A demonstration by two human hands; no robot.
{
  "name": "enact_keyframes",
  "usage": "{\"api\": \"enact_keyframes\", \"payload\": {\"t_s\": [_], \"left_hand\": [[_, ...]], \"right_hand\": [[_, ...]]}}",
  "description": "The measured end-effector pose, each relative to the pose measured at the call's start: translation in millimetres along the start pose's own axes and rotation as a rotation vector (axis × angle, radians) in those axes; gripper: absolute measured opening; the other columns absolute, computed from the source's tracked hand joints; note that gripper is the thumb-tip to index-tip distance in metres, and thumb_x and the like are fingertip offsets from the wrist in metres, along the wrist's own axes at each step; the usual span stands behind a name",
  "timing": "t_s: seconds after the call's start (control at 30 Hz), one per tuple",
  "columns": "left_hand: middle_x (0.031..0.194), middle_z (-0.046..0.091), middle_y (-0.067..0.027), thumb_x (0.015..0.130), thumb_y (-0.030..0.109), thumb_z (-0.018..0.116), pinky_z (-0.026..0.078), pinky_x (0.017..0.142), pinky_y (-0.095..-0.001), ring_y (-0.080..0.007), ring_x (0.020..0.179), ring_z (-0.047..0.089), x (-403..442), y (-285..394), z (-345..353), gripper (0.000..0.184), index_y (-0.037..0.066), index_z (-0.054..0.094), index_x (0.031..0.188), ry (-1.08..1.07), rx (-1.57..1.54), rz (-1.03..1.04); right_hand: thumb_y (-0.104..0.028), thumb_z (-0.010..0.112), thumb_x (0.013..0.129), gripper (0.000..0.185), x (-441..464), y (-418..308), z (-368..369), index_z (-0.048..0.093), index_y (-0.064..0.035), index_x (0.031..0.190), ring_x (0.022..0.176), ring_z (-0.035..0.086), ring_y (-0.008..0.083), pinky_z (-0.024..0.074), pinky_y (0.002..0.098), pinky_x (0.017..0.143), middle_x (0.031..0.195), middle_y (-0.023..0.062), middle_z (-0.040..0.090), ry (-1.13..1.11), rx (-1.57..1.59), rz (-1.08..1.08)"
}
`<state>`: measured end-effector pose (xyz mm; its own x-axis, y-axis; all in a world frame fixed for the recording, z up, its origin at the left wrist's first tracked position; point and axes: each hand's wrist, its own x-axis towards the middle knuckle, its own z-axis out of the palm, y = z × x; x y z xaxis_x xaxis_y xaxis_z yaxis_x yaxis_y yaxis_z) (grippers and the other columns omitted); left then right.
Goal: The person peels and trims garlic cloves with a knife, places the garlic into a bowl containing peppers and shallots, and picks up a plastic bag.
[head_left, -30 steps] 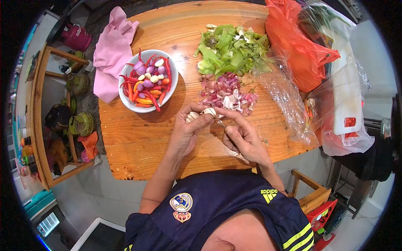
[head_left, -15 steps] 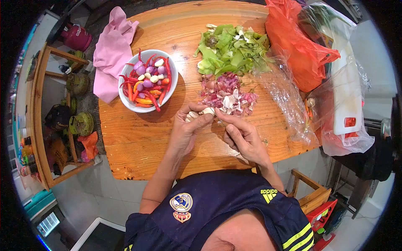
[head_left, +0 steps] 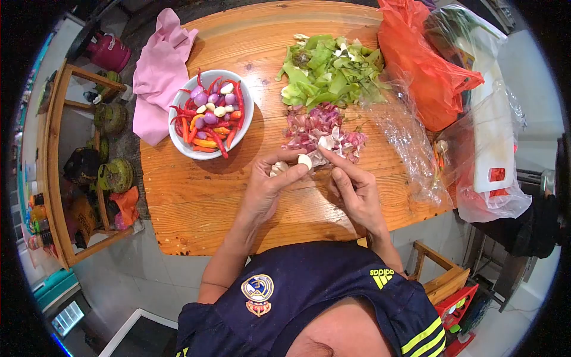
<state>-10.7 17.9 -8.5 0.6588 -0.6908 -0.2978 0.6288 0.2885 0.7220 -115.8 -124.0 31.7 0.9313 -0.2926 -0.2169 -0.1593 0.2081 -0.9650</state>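
My left hand [head_left: 265,185] is closed around garlic, with a pale peeled clove [head_left: 305,161] pinched between thumb and forefinger and more cloves [head_left: 278,169] against the palm. To its right, my right hand [head_left: 355,193] has its forefinger stretched toward the peel pile and its thumb apart; a whitish flake [head_left: 324,143] lies at the fingertip. Just beyond the hands is a heap of purple and white skins [head_left: 313,122]. A white bowl [head_left: 248,122] at the upper left holds red and orange chilies, shallots and peeled garlic.
Green peelings [head_left: 333,71] lie behind the skins on the wooden table [head_left: 196,205]. A pink cloth [head_left: 159,77] is left of the bowl. On the right are a red plastic bag [head_left: 416,77], clear plastic [head_left: 410,154] and a white cutting board [head_left: 493,137].
My right hand has drawn apart from my left, its forefinger reaching toward the skins. The clove in my left hand now shows more of its smooth surface.
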Motion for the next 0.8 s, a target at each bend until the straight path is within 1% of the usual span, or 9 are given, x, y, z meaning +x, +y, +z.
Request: {"api": "enact_keyframes", "payload": {"t_s": [0.1, 0.2, 0.3, 0.4, 0.53, 0.6, 0.7, 0.8], "left_hand": [[0.094, 0.066, -0.0085, 0.077, 0.000, 0.067, 0.051, 0.077, -0.0264, -0.0130, 0.084, 0.062, -1, 3, 3, 0.027, 0.002, 0.064, 0.103, -0.027, -0.027, -0.035], [0.094, 0.066, -0.0082, 0.077, 0.000, 0.067, 0.050, 0.077, -0.0260, -0.0124, 0.084, 0.061, -1, 3, 3, 0.028, 0.001, 0.064, 0.104, -0.027, -0.011, -0.027], [0.095, 0.066, -0.0078, 0.077, 0.000, 0.068, 0.049, 0.077, -0.0255, -0.0122, 0.085, 0.061, -1, 3, 3, 0.028, 0.001, 0.064, 0.104, -0.029, -0.021, -0.022], [0.095, 0.066, -0.0076, 0.077, 0.000, 0.067, 0.048, 0.077, -0.0253, -0.0123, 0.085, 0.061, 0, 3, 6, 0.027, 0.002, 0.064, 0.103, -0.028, -0.042, -0.002], [0.095, 0.066, -0.0072, 0.077, -0.001, 0.067, 0.048, 0.079, -0.0261, -0.0127, 0.086, 0.061, 0, -1, 1, 0.023, 0.002, 0.065, 0.100, -0.018, -0.068, -0.006], [0.094, 0.065, -0.0069, 0.077, -0.002, 0.066, 0.048, 0.079, -0.0268, -0.0129, 0.086, 0.061, 0, -1, 0, 0.021, 0.002, 0.066, 0.098, -0.015, -0.067, -0.001], [0.095, 0.065, -0.0067, 0.077, -0.002, 0.066, 0.048, 0.080, -0.0274, -0.0129, 0.087, 0.060, 0, -1, 0, 0.020, 0.002, 0.066, 0.097, -0.016, -0.045, 0.008], [0.095, 0.065, -0.0068, 0.077, -0.002, 0.066, 0.048, 0.080, -0.0276, -0.0128, 0.088, 0.060, 0, -1, -1, 0.021, 0.002, 0.066, 0.097, -0.013, -0.043, 0.014]], "right_hand": [[-0.011, 0.046, 0.094, 0.032, 1, 9, -4, 0.051, -0.0024, 0.125, 0.056, 0.035, 0.0033, 0.0291, 0.0187, 0.049, 0.066, -0.0054, 0.043, 0.034, 0.030, -0.030], [-0.013, 0.046, 0.094, 0.039, 2, 9, -6, 0.042, -0.0034, 0.132, 0.054, 0.036, 0.0042, 0.0297, 0.0195, 0.048, 0.064, -0.0043, 0.041, -0.034, 0.046, -0.015], [-0.014, 0.046, 0.094, 0.048, -1, -5, -3, 0.029, -0.0064, 0.138, 0.053, 0.036, 0.0049, 0.0295, 0.0204, 0.048, 0.063, -0.0032, 0.041, -0.122, 0.091, 0.054], [-0.016, 0.047, 0.094, 0.055, -1, -5, -1, 0.019, -0.0094, 0.141, 0.053, 0.037, 0.0051, 0.0293, 0.0209, 0.048, 0.062, -0.0028, 0.040, -0.207, 0.127, 0.053], [-0.015, 0.047, 0.094, 0.047, 2, -3, -1, 0.030, -0.0083, 0.138, 0.052, 0.036, 0.0049, 0.0291, 0.0207, 0.048, 0.062, -0.0036, 0.039, -0.225, 0.057, 0.062], [-0.014, 0.047, 0.094, 0.043, 2, -5, -2, 0.036, -0.0074, 0.135, 0.053, 0.036, 0.0046, 0.0289, 0.0204, 0.048, 0.061, -0.0036, 0.039, -0.221, -0.034, 0.059], [-0.012, 0.047, 0.094, 0.037, 1, 1, -1, 0.043, -0.0064, 0.130, 0.054, 0.035, 0.0043, 0.0288, 0.0200, 0.049, 0.062, -0.0038, 0.038, -0.186, -0.065, 0.027], [-0.012, 0.047, 0.094, 0.036, 2, 12, 3, 0.044, -0.0059, 0.129, 0.055, 0.034, 0.0041, 0.0285, 0.0198, 0.049, 0.062, -0.0037, 0.039, -0.114, -0.120, -0.048]]}}
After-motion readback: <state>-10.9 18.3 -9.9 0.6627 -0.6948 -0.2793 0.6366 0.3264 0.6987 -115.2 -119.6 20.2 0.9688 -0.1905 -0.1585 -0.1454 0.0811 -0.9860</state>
